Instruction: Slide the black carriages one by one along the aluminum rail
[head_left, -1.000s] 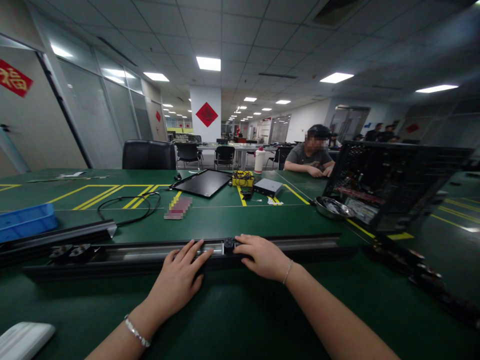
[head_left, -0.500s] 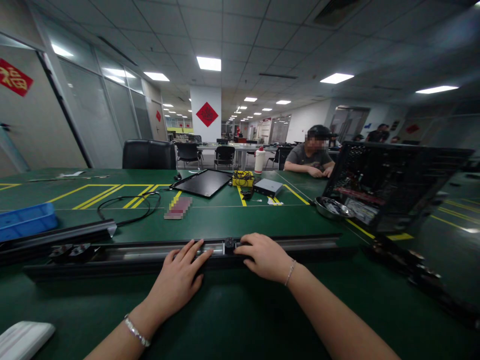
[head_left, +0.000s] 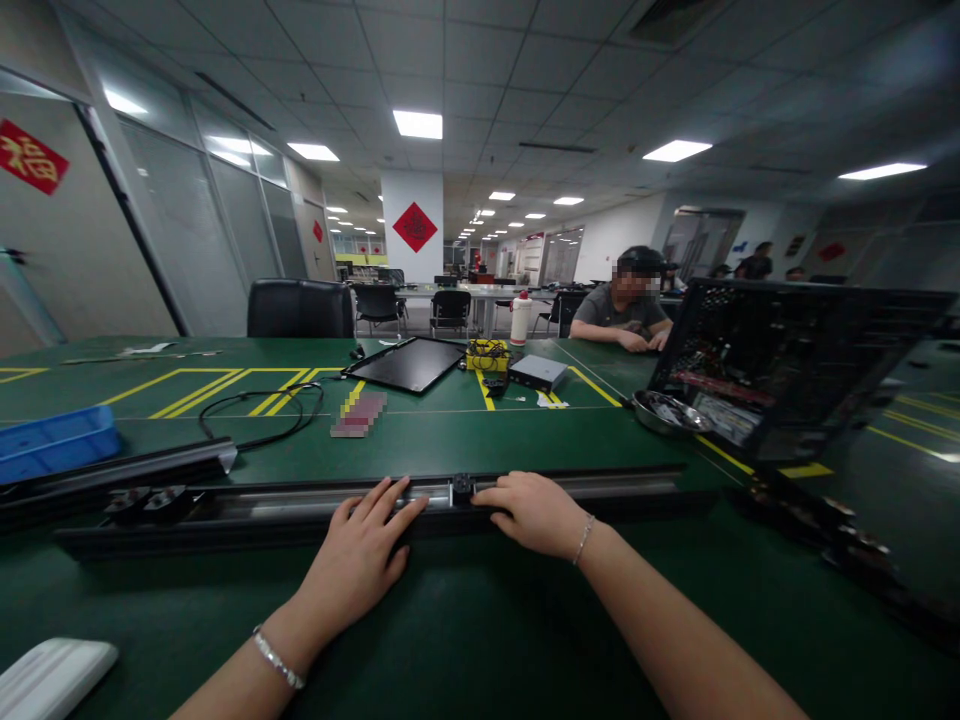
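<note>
The rail lies across the green table, near its front edge. The left hand rests spread flat on it; the right hand curls beside a small black fitting, perhaps touching it.

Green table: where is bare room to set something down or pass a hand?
Bare green lies between the black rail and the near edge, and behind the rail between the blurred card and the metal bowl. Crowded: left end by the blue bin, right side by the open computer case.
</note>
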